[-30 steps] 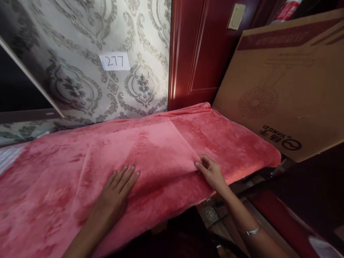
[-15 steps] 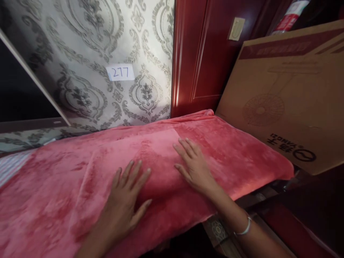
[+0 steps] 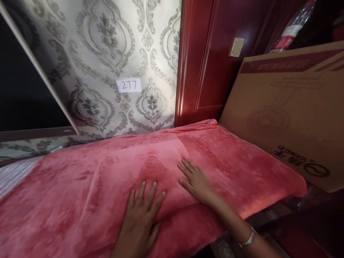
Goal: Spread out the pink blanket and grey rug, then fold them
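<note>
both hands lie flat on a pink blanket (image 3: 107,186) that fills the lower half of the frame from the left edge to the lower right. the left hand (image 3: 141,218) sits at lower centre, palm down, fingers spread and pointing up the frame. the right hand (image 3: 196,179) sits just right of centre, palm down too, fingers splayed toward the upper left. neither hand pinches or closes on any cloth — both are fully open and only press on the surface. the two hands are near each other but apart, and both rest on the folded-over layer, whose edge runs diagonally up from the right hand. judging by that placement, the flat palms serve to hold the top layer down and keep it smooth against the layer beneath.

the blanket is a plush, fleecy fabric — salmon pink with darker and lighter patches where the pile lies in different directions. it drapes over a raised surface and its front edge hangs down at the bottom of the frame; its right end stops just short of a cardboard box (image 3: 290,111) that leans at the right of the frame. behind it, at upper left and centre, stands patterned wallpaper (image 3: 107,53) with a small white label (image 3: 129,85) reading 277. a dark red door (image 3: 209,64) stands at upper centre right. a bracelet (image 3: 248,238) circles the right wrist at lower right.
</note>
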Motion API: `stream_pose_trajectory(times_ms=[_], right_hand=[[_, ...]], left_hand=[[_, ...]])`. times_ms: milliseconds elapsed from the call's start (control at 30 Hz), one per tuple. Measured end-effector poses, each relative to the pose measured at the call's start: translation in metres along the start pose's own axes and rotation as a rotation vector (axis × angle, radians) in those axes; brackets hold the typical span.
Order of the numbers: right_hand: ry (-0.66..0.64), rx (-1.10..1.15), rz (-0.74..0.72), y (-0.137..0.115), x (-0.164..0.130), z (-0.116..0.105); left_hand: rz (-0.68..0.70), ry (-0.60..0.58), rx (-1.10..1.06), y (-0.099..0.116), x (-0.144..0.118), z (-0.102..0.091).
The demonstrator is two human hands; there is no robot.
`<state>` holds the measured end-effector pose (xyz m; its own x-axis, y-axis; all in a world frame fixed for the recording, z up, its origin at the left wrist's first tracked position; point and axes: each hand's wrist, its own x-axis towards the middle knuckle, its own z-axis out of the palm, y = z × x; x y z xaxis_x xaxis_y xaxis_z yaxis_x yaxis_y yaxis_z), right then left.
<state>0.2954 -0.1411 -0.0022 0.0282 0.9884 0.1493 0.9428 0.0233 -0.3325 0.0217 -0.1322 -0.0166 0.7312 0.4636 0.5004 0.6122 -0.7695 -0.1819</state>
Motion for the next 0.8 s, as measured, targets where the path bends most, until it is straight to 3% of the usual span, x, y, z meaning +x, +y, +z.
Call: stream_pose_trajectory(times_ms=[67, 233, 300, 400, 500, 600, 700, 800], right_hand=[[-0.041, -0.005, 0.013, -0.007, 0.013, -0.018], [0.115, -0.051, -0.037, -0.039, 0.07, -0.051], [0.116, -0.074, -0.029, -0.044, 0.093, -0.046], [0.042, -0.081, 0.047, -0.034, 0.113, -0.022], [0.0, -0.053, 0.088, -0.018, 0.118, 0.003], [0.015, -0.048, 0.082, -0.01, 0.118, 0.012], [0.021, -0.05, 0.081, -0.012, 0.118, 0.011], [0.018, -0.051, 0.081, -0.014, 0.117, 0.01]], left_hand=[[-0.006, 0.003, -0.003, 0.001, 0.0, 0.001], [-0.03, 0.008, 0.001, 0.002, -0.002, 0.002], [-0.039, -0.006, -0.001, 0.002, -0.002, 0.003], [-0.041, -0.014, -0.005, 0.002, -0.002, 0.006], [-0.046, -0.015, -0.006, 0.006, -0.006, 0.007], [-0.078, -0.09, -0.078, 0.003, -0.01, -0.005], [-0.079, -0.236, -0.322, -0.021, -0.003, -0.033], [-0.087, -0.405, -0.654, -0.061, 0.03, -0.059]])
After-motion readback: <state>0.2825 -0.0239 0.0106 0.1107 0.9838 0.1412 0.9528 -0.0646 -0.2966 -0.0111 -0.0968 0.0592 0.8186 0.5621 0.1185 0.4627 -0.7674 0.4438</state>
